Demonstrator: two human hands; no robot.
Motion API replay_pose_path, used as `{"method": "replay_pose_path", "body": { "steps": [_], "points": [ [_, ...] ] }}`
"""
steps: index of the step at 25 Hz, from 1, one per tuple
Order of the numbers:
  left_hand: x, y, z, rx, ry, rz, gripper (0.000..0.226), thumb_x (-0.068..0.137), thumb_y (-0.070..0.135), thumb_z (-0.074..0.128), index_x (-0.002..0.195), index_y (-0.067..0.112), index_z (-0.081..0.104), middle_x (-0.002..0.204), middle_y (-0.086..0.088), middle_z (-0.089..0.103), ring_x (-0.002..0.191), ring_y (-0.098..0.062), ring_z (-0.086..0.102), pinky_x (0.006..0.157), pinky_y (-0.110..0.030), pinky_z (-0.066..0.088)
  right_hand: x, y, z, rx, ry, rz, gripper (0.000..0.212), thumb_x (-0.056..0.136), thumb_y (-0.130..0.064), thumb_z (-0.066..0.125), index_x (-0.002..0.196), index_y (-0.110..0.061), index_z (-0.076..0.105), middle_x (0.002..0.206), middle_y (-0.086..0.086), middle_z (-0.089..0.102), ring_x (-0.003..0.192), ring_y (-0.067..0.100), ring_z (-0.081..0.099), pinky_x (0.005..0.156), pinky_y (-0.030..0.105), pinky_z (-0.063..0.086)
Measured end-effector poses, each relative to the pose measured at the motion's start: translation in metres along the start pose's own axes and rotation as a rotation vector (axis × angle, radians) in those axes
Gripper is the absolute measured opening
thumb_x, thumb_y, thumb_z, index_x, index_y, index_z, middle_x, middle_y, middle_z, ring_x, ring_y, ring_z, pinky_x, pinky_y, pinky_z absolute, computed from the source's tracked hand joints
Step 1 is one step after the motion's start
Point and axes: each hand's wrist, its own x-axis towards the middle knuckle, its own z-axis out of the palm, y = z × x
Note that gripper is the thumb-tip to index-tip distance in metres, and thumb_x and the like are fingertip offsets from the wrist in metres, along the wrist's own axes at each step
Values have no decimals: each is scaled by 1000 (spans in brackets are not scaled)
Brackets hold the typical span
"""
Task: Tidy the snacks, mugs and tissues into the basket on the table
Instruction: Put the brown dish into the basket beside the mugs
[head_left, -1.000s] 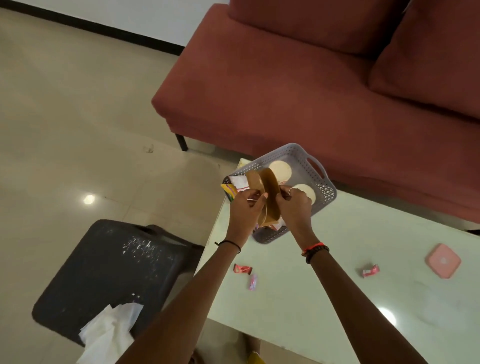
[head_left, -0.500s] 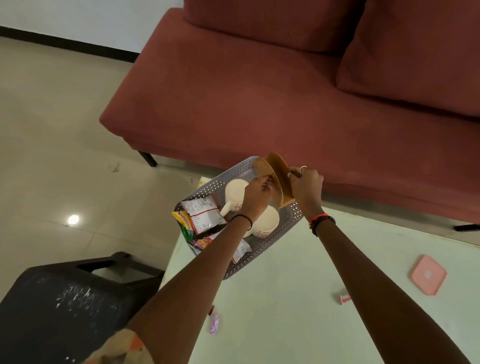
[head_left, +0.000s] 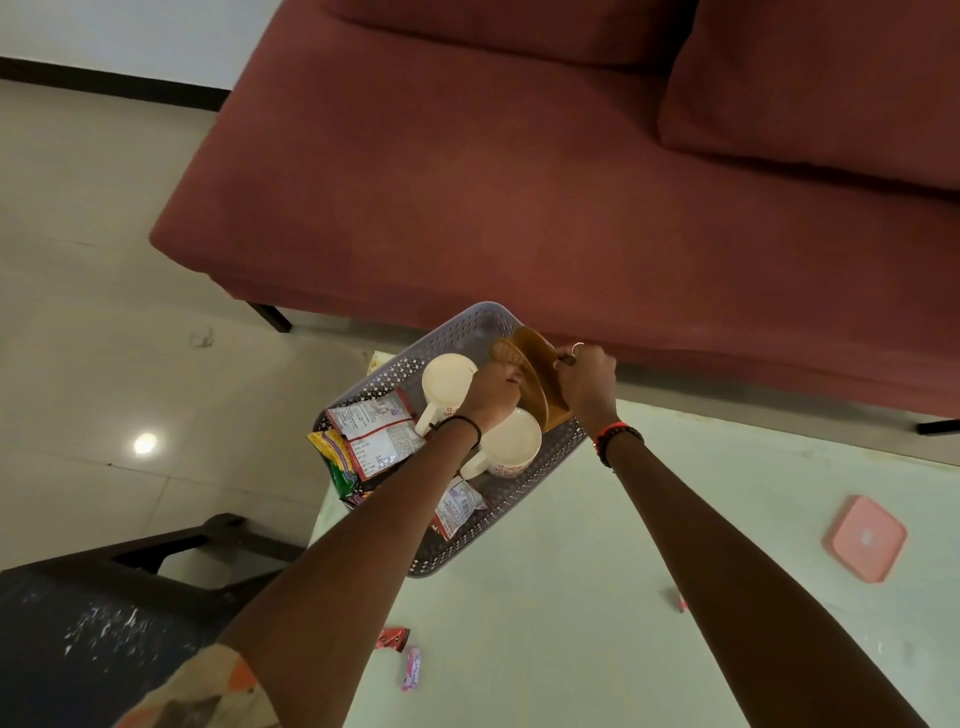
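A person leans over a pale green table (head_left: 597, 597), both bare arms stretched toward a grey perforated basket (head_left: 457, 332) that sits at the table's far left corner. The left hand (head_left: 491, 392) and right hand (head_left: 587, 384) each have fingers curled tight around a pair of tan, round flat pieces (head_left: 530, 374), held on edge over the basket's far right side. Inside the basket stand two cream mugs: one mug (head_left: 447, 376) toward the far side, a second mug (head_left: 511, 444) just beside the left wrist. Snack packets (head_left: 374, 436) lie along the basket's left side, and another packet (head_left: 457, 506) lies near its front edge. On the bare table near the front left edge lie a red sweet (head_left: 392, 638) and a pink sweet (head_left: 412, 667); a further small wrapper (head_left: 681, 603) lies between the arms' right side and a pink square lid (head_left: 865, 538) near the right edge. A red sofa (head_left: 519, 182) stands behind the table.
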Motion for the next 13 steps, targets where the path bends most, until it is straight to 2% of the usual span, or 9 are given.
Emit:
{"method": "replay_pose_path", "body": {
  "steps": [2,5,9,13],
  "points": [
    [6,-6,2,29,-12,-23,25,92,-1,39,100,-1,63,96,-16,61,91,-21,52,80,-30,40,3,4,7,13,-31,3,23,89,2,52,102,1,71,103,17,72,93,28,67,78,23,50],
    [15,-12,5,124,-52,-57,19,94,5,41,91,5,60,92,-14,59,86,-21,51,73,-28,41,8,11,17,14,-79,-12,25,89,3,50,101,1,72,101,17,72,91,29,68,85,36,57],
    [20,-15,7,140,-77,-90,14,95,7,41,87,10,52,90,-8,56,86,-20,51,76,-29,40,10,21,24,21,-89,-14,24,88,1,53,104,1,71,104,17,72,93,27,67,85,31,54],
    [19,-17,8,161,-80,-99,27,94,4,41,70,14,47,74,-2,50,83,-21,48,58,-19,32,9,24,27,34,-98,7,23,88,-1,55,105,-2,71,104,14,73,89,21,65,76,24,49]
  ]
}}
